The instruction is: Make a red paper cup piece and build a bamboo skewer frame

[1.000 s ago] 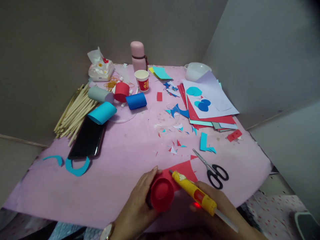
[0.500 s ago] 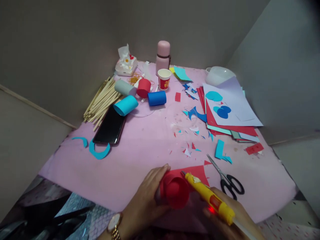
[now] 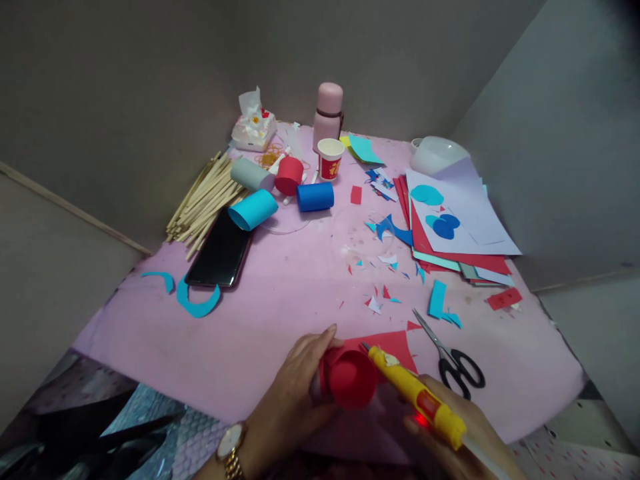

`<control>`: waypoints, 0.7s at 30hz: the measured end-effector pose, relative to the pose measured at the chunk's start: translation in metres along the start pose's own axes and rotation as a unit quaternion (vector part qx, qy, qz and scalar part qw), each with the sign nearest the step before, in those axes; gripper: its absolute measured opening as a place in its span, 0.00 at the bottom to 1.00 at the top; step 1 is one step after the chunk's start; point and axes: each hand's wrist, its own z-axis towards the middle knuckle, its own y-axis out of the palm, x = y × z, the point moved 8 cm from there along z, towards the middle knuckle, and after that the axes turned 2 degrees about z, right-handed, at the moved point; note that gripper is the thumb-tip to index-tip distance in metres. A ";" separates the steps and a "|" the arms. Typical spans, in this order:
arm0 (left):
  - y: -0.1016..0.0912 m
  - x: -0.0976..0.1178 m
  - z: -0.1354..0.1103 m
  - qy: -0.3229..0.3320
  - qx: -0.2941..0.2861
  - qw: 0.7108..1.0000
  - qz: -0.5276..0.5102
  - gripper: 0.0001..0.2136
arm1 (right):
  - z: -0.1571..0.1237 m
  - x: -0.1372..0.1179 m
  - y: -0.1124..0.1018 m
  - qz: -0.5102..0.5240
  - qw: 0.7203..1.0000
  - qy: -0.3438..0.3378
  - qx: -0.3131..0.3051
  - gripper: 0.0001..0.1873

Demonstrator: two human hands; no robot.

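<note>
Near the table's front edge, my left hand (image 3: pixel 305 373) is wrapped round a red paper tube (image 3: pixel 353 380), whose round opening faces me. My right hand (image 3: pixel 445 427) grips a yellow hot glue gun (image 3: pixel 415 393) with a small red light glowing on its underside. The gun's metal nozzle points up and left, close to the tube's upper right rim; whether it touches cannot be made out. Behind the tube, a flat red paper sheet (image 3: pixel 395 350) lies on the table. Scissors (image 3: pixel 450 357) with black handles rest just right of the gun.
Paper scraps (image 3: pixel 375 305) are scattered mid-table. A stack of coloured paper (image 3: pixel 465 220) lies at right. At left are a phone (image 3: pixel 220 257), wooden sticks (image 3: pixel 205 200) and rolled tubes in cyan (image 3: pixel 254 210), blue (image 3: pixel 315 197), red and grey. A paper cup (image 3: pixel 331 160) and pink flask (image 3: pixel 329 117) stand behind.
The view has shifted very slightly. Both hands, the red tube and the glue gun keep nearly the same positions, with the nozzle still by the tube's rim.
</note>
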 end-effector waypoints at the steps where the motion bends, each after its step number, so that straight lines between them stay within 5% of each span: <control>1: 0.000 0.000 0.000 0.001 0.004 1.000 0.003 0.39 | 0.000 0.001 0.003 0.005 1.000 0.006 -0.022 0.13; 6: 0.000 -0.004 0.001 -0.008 0.002 1.000 0.009 0.39 | -0.001 0.006 0.009 0.005 0.997 0.009 -0.072 0.13; 21: 0.005 -0.004 -0.001 -0.010 0.004 0.999 0.049 0.39 | -0.002 0.007 0.005 0.007 0.999 0.014 -0.047 0.15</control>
